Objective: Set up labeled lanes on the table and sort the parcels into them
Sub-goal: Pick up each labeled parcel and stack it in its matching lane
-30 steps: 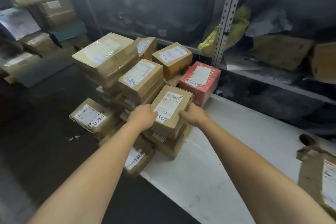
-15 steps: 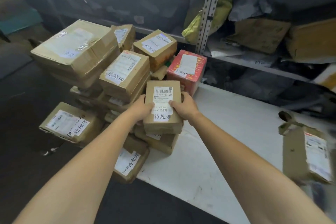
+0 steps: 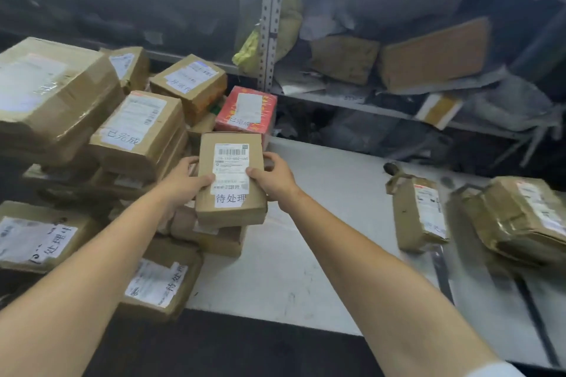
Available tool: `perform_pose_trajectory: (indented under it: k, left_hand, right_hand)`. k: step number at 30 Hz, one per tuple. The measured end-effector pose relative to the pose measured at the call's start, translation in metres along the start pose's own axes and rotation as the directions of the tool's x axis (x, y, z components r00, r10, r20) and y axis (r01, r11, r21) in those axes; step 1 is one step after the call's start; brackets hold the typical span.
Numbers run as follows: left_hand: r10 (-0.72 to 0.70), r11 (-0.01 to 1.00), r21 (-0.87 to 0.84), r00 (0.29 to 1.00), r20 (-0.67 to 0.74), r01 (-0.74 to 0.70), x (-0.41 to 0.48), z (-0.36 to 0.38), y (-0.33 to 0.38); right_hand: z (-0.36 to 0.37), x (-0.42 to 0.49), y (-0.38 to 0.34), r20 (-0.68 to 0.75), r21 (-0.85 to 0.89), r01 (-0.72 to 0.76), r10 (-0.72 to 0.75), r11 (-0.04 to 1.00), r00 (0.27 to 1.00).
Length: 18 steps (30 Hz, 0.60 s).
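Both hands, left hand and right hand, fingers clamped on the side edges of the small box, now lifted clear off the pile and turned label-up, so I judge next it goes rightward to a lane on the table.

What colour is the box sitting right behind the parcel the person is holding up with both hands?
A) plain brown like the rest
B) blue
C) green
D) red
D: just beyond the held parcel, gripped by the left hand and right hand, sits a red box with a white label on top.
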<state>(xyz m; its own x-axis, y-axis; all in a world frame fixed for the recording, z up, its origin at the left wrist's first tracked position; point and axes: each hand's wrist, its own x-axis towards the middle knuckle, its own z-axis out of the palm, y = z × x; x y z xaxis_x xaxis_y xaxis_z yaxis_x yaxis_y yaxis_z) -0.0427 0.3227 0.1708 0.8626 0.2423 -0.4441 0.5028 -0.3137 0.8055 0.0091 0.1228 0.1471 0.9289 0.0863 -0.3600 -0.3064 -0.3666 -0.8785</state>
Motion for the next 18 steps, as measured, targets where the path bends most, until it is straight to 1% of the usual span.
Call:
perform_pose_trajectory:
  k: [4,10,15,18]
  left_hand:
    - [0.047,0.999,-0.004,0.991,0.129,-0.047,-0.022,0.029,0.032]
    - [0.123,0.991,0.008,0.946,0.299,-0.132,-0.065,0.107,0.080]
    - [0.132,0.986,0.032,0.884,0.448,-0.163,-0.108,0.179,0.099]
    - [0.105,0.987,0.053,0.861,0.498,-0.151,-0.127,0.220,0.100]
  right_hand:
    - [-0.045,-0.033,0.001,-0.129,0.030,0.004,0.000,1.000,0.992]
    - [-0.135,-0.097,0.023,-0.340,0.113,-0.024,0.061,0.993,0.939]
    - [-0.203,-0.156,0.058,-0.407,0.211,-0.039,0.124,0.977,0.905]
    - [-0.232,-0.177,0.087,-0.433,0.237,-0.057,0.158,0.970,0.887]
